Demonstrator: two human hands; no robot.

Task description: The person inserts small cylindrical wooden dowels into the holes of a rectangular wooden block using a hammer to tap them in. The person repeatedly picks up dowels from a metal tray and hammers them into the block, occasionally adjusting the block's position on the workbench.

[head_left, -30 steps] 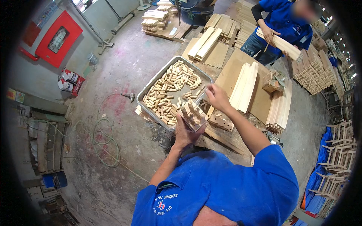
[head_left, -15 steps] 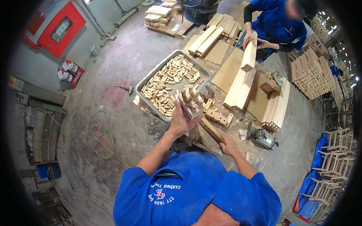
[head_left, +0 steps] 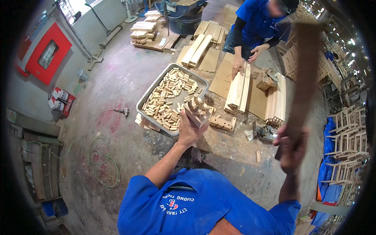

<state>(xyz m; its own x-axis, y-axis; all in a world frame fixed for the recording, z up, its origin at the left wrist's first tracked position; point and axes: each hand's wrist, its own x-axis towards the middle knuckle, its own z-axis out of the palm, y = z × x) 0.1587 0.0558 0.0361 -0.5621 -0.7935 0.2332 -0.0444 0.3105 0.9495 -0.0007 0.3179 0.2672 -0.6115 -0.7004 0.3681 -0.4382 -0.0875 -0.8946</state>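
Observation:
My left hand (head_left: 189, 132) is closed around a small wooden block (head_left: 196, 116), from which several short dowels stand up. The block is beside the right rim of a metal tray (head_left: 141, 110) heaped with loose wooden dowels (head_left: 164, 113). Raised high on the right, a long wooden stick (head_left: 303, 82) is gripped near its lower end by my right hand (head_left: 293, 150). Both the stick and that hand are smeared by motion. Just right of the block, a pale wooden piece with drilled holes (head_left: 223, 123) lies on the worktable (head_left: 219, 141).
Across the table a co-worker in blue (head_left: 254, 29) has one hand on a stack of pale wooden bars (head_left: 238, 92). More bars (head_left: 276, 103) lie farther right, near a metal device (head_left: 266, 133). A hose (head_left: 103, 156) coils on the floor at left.
My right hand has swung the stick up and right from beside the block. My left hand still holds the block. The co-worker has lowered a bar onto the stack and freed one hand.

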